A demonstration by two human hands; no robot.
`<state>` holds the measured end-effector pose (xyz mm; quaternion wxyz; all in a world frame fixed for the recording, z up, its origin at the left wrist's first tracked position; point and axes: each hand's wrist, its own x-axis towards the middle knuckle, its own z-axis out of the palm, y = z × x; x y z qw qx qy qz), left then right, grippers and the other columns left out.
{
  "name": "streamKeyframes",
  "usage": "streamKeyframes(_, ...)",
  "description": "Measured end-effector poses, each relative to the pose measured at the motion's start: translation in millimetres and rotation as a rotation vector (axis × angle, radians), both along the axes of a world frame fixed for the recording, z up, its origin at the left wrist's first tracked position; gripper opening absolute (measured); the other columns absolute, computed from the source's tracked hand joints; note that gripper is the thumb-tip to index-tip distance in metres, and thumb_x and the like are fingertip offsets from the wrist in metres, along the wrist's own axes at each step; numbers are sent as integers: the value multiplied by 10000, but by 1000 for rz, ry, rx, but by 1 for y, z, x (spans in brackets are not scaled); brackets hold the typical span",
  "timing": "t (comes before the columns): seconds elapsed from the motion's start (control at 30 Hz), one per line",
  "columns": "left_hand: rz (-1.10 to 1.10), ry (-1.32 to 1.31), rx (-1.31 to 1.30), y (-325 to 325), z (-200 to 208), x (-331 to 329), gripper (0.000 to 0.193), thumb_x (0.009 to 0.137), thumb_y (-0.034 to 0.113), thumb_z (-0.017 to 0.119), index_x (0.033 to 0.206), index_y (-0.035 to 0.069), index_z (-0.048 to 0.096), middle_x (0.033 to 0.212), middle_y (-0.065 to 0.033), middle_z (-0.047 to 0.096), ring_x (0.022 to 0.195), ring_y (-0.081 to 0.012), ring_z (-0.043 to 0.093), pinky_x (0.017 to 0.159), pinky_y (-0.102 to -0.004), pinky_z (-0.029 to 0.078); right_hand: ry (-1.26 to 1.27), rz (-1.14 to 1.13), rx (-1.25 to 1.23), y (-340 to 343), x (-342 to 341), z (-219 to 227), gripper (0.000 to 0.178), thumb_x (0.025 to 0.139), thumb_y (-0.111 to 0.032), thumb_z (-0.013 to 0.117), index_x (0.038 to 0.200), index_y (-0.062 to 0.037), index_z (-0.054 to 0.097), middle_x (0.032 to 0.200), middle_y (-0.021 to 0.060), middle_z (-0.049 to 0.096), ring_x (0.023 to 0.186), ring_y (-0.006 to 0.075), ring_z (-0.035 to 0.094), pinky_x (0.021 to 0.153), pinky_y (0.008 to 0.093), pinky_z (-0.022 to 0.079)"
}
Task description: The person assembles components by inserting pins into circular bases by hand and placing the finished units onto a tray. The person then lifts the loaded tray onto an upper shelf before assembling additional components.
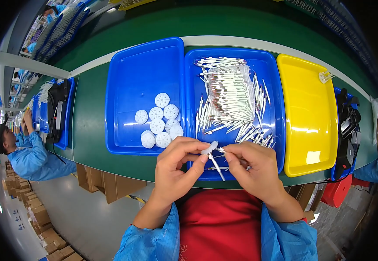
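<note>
My left hand point(177, 164) pinches a small translucent white plastic disc point(210, 148) between thumb and fingers, above the near edge of the middle tray. From this disc a thin white stick point(217, 167) points down toward me. My right hand point(253, 162) is closed on a second short white stick point(220, 150), whose end is at the disc's right edge; whether it sits in the disc I cannot tell. Several like discs point(156, 113) lie in the left blue tray point(143, 61). Beyond my hands, the middle blue tray point(264, 64) holds a heap of white sticks point(228, 93), partly bagged in clear plastic.
At right is a yellow tray point(307, 104) with a white cluster of sticks point(325, 77) in its far corner. A blue tray with black items point(350, 124) stands beyond it. A co-worker in blue point(34, 154) sits at the left. Cardboard boxes point(106, 180) stand below the green table point(91, 108).
</note>
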<state>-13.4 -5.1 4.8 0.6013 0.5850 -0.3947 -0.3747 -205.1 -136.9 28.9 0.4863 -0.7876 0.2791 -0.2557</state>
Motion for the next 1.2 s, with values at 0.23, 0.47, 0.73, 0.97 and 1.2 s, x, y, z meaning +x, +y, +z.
streamKeyframes(0.23,-4,-48,-62,-4,1,-2,270,983,-88,831,1246,-60,779,1264,-159,723,1119,-206,780,900,-310,700,-58,-6,44,10,4,-16,119,997,-52,863,1083,-7,795,843,85,792,653,161,749,575,304,551)
streamKeyframes(0.47,49,-129,-38,-6,0,-6,229,955,-80,859,1172,-62,786,1146,-130,756,999,-186,800,846,-301,705,-84,36,48,11,1,-15,95,998,-53,858,1039,-13,783,828,78,789,652,164,756,579,300,556)
streamKeyframes(0.73,-43,-306,-3,-5,3,-4,197,956,-110,821,1136,-71,750,1163,-147,743,997,-176,778,846,-291,677,-22,27,-140,14,4,-17,137,950,-40,863,1023,-48,748,793,101,730,666,261,727,575,397,529)
streamKeyframes(0.97,-80,-277,-35,-6,-1,1,217,928,-119,828,1122,-70,744,1185,-166,735,1012,-212,783,864,-309,675,-4,24,-181,16,3,-17,174,934,-54,873,1055,-54,747,815,107,730,686,307,719,614,436,536)
streamKeyframes(1.2,93,-136,-201,-11,2,-12,258,882,-83,870,1116,-27,775,1263,-202,741,1160,-304,823,892,-339,690,-71,-3,-426,10,7,-15,211,909,-69,905,1086,-55,792,891,70,769,803,253,741,726,393,528)
